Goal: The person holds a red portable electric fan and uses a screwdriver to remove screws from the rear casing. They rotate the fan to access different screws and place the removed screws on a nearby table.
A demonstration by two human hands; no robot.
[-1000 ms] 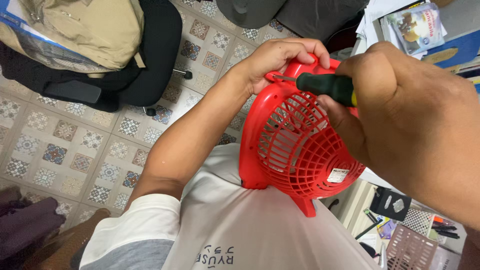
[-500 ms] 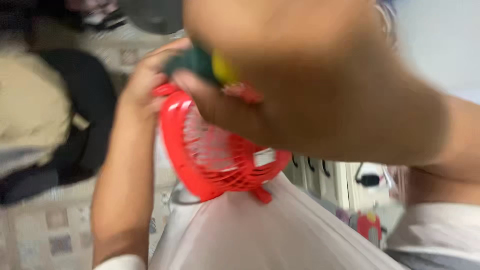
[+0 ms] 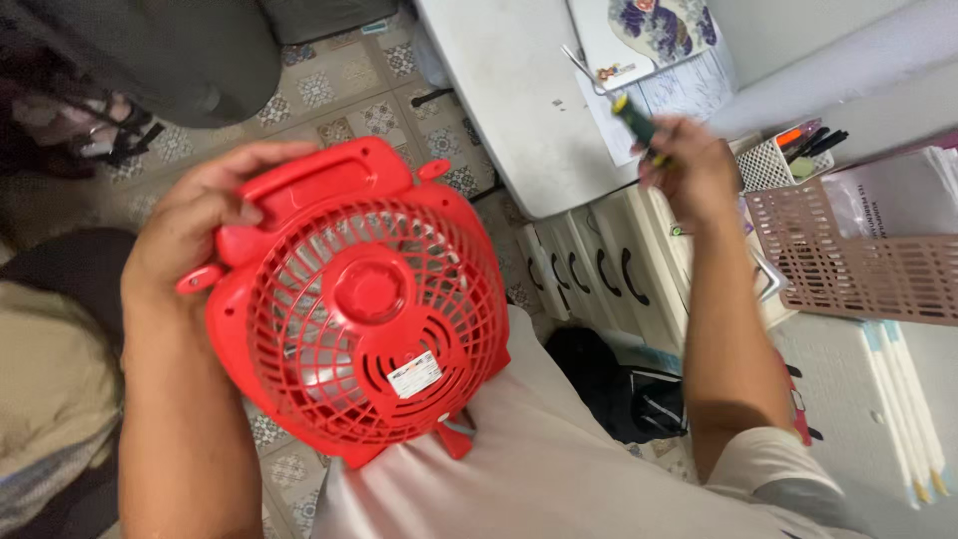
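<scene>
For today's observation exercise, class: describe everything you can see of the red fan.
The red fan is a small box-type unit of glossy moulded plastic. Its rear faces the camera: a round grille of concentric ribs and spokes, a solid centre hub, a small white label below it, and a flat handle on top. Small tabs stick out at its corners. It lies tilted on the person's lap against the white shirt. The left hand grips its upper left edge; the right hand is away from it, holding a screwdriver.

We are seeing a bright red fan (image 3: 364,299) and a green-and-yellow screwdriver (image 3: 637,122). We are noticing patterned floor tiles (image 3: 339,100) and a pink basket (image 3: 858,250).
</scene>
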